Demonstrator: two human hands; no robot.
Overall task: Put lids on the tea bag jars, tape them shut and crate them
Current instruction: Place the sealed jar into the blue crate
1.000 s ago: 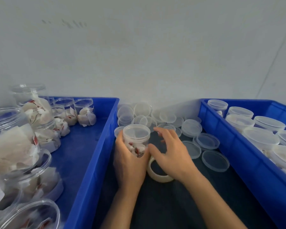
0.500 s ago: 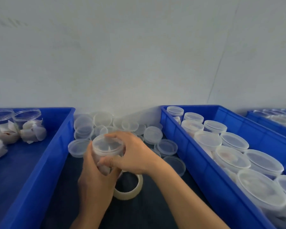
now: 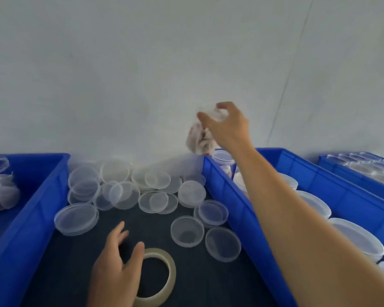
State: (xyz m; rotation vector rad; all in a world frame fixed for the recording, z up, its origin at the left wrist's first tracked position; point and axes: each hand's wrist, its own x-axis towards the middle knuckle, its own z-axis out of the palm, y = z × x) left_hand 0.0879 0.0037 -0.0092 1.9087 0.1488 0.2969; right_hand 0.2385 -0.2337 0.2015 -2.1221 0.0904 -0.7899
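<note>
head view: right hand [image 3: 230, 127] grips jar [image 3: 200, 138] above right crate [image 3: 222, 189].

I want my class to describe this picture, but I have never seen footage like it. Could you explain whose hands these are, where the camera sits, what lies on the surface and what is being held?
There is no machine: a person works bare-handed, and the one camera is worn on their head, looking forward and down. The right hand grips a clear jar of tea bags from above, raised over the corner of the blue crate on the right, which holds lidded jars. The left hand is open, holding nothing, beside a roll of clear tape on the dark surface. Loose clear lids lie scattered behind. Another blue crate stands on the left.
</note>
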